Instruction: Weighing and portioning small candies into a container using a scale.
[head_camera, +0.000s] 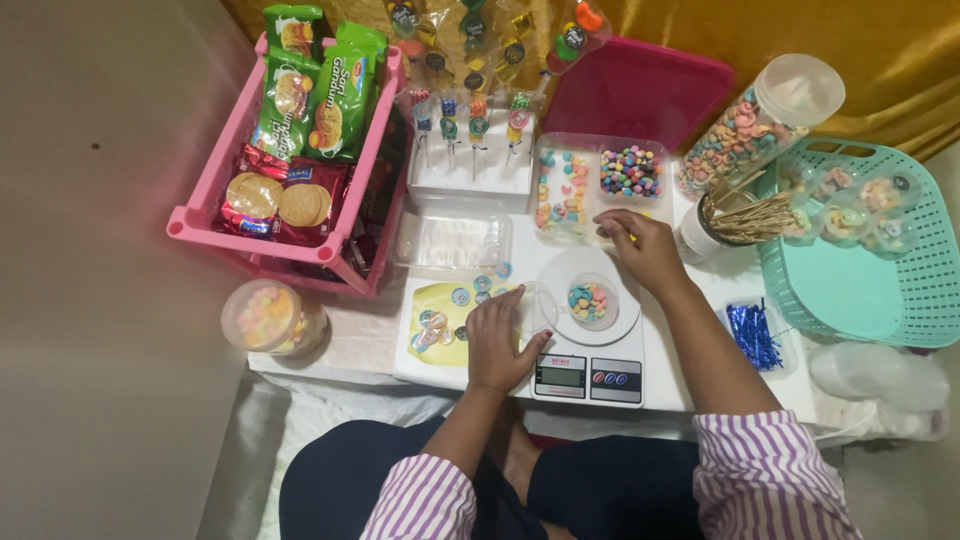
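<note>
1. Head view: a small clear cup (590, 300) of colourful candy sits on the white kitchen scale (588, 345), frame centre.
2. Left hand (503, 340) rests beside it, fingers curled; right hand (645, 250) pinches something tiny.
3. The cup seems light and flimsy; grip its rim.

Pink rack (205, 222), teal basket (905, 300), purple-striped sleeves (765, 470), blue twist ties (752, 335)

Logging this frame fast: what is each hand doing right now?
Left hand: fingers curled beside the scale, at a small clear cup; grip cannot be told.
Right hand: fingers bent on the candy tray edge; holding anything cannot be told.
</note>
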